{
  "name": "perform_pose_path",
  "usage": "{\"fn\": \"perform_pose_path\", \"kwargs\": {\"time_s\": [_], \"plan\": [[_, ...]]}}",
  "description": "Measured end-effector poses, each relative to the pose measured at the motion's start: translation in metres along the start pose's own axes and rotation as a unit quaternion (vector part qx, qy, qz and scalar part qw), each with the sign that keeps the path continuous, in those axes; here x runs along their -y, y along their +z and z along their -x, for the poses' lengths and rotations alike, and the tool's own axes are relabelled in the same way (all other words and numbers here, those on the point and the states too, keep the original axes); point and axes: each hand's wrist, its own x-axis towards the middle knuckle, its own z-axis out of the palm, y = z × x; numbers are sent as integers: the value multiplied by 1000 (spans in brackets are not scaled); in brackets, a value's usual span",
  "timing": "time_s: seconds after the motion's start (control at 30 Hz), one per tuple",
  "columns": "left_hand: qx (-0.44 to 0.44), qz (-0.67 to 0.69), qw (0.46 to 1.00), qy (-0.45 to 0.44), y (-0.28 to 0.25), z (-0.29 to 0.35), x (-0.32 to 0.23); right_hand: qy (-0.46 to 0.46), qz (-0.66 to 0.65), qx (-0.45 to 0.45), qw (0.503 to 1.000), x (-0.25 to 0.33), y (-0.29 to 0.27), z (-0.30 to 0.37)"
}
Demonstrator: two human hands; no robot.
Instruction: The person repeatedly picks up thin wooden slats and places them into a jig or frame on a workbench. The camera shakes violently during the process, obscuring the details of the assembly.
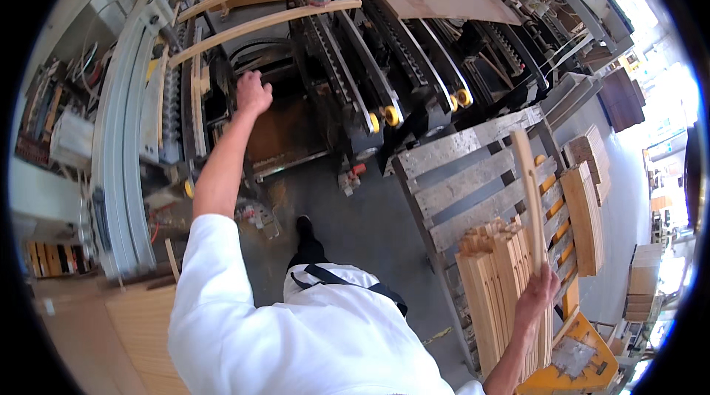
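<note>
My left hand (254,94) reaches out over the machine's dark gap, just below the front curved wooden slat (274,23) that spans its rails. Its fingers are loosely bent and apart, and I see nothing in them. On the right, my right hand (538,295) is closed round the lower end of a long, slightly curved wooden slat (528,195), which stands up from the grip. That hand is beside a stack of similar wooden slats (484,299) on a worn wooden pallet (466,154).
The machine's black conveyor rails (347,62) with yellow end wheels (390,115) lie ahead. A brown board (444,1) rests across them. A grey metal beam (122,151) runs along the left. More stacked wood (583,217) and a yellow pallet truck (584,354) are at right.
</note>
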Motion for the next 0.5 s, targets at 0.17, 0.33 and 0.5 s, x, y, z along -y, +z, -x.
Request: {"fn": "perform_pose_path", "kwargs": {"time_s": [0.17,0.33,0.5], "plan": [[-10,-127,991,-33,-6,-141,12,-61,-55,81,993,130,58,-58],[13,-172,985,15,1,-177,7,-125,-89,143,978,230,119,-124],[76,-24,992,95,-10,-124,-12,-261,-120,184,940,312,190,-200]]}}
